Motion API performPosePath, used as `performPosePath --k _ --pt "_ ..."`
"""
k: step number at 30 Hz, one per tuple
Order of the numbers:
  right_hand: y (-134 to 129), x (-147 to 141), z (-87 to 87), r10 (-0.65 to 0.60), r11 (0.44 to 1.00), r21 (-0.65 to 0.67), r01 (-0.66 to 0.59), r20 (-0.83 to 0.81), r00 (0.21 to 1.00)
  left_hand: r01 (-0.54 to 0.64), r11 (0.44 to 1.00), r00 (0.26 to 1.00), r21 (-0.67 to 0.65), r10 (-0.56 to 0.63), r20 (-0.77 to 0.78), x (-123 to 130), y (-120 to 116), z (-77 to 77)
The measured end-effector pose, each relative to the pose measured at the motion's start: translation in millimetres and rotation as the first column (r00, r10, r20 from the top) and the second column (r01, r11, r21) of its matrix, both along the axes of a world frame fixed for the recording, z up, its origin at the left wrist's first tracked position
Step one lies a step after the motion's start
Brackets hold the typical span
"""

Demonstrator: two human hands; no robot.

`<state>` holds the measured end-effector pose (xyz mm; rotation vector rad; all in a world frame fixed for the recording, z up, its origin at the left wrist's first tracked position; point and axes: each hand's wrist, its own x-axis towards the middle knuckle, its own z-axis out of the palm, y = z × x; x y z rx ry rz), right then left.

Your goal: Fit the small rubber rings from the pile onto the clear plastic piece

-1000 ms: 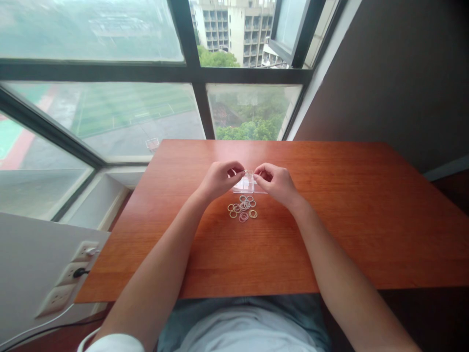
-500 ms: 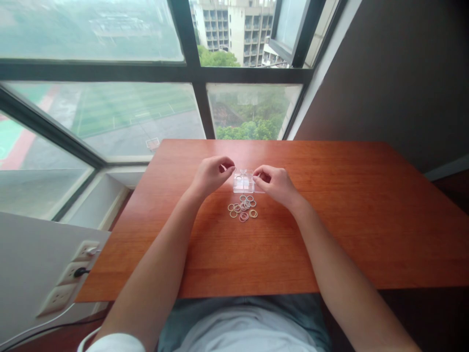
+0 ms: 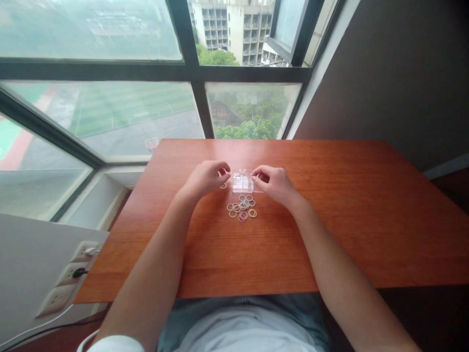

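Note:
A small clear plastic box (image 3: 242, 184) with compartments lies on the table, and a ring shows inside it. To its left is my left hand (image 3: 208, 178), fingers curled, with the thumb and forefinger slightly apart. Just below that hand is a pale ring (image 3: 223, 186); whether it touches the hand I cannot tell. My right hand (image 3: 273, 182) pinches at the box's right edge with thumb and forefinger. Nearer to me lies a loose cluster of thin rings (image 3: 243, 205), some white, some yellowish and some pink, several overlapping.
The reddish-brown wooden table (image 3: 256, 254) reaches to the windows (image 3: 252, 110) at the back. A dark wall (image 3: 395, 73) rises on the right. Power sockets (image 3: 73, 273) with plugs and cables are on the low wall at left.
My left hand has drawn back left and slightly down from the box, and its fingertips have parted a little. The pale ring below it now shows. My right hand has stayed at the box.

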<state>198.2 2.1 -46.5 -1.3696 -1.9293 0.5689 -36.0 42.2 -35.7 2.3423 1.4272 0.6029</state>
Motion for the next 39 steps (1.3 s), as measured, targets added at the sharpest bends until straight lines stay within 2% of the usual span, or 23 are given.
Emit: performPosePath --k 2,5,10,15,19,23,30,39 --pt "0 0 -1.1 -0.002 1.000 -0.006 0.002 0.008 1.000 0.009 0.999 0.986 -0.034 -0.014 -0.167 -2 -3 1.3" --pt "1 0 -2.0 0.002 1.000 -0.013 -0.002 0.027 1.000 -0.004 1.000 0.936 0.005 0.005 -0.352 0 -6 1.3" --pt "1 0 -3.0 0.003 1.000 -0.011 -0.002 0.044 0.999 -0.001 1.000 0.893 0.024 0.012 -0.449 4 -8 -1.5" --pt "0 0 -2.7 -0.002 1.000 -0.018 0.003 0.064 0.998 -0.022 0.998 0.945 0.066 0.043 -0.325 2 -3 -3.7" --pt "0 0 -1.9 0.010 1.000 -0.011 -0.009 0.060 0.998 -0.090 0.985 0.989 0.145 0.105 -0.101 9 0 -2.8" --pt "0 0 -2.4 0.032 0.999 -0.006 -0.031 0.067 0.997 -0.093 0.982 0.995 0.164 0.084 0.058 21 -2 -7.2" --pt "1 1 -1.2 0.055 0.998 -0.035 -0.052 0.077 0.996 -0.114 0.977 0.990 0.180 0.096 0.103 22 -1 -14.5" --pt "-9 -1 6.6 0.245 0.962 -0.146 -0.230 0.094 0.965 -0.051 0.989 0.996 0.138 0.041 0.076 21 -3 -11.7"
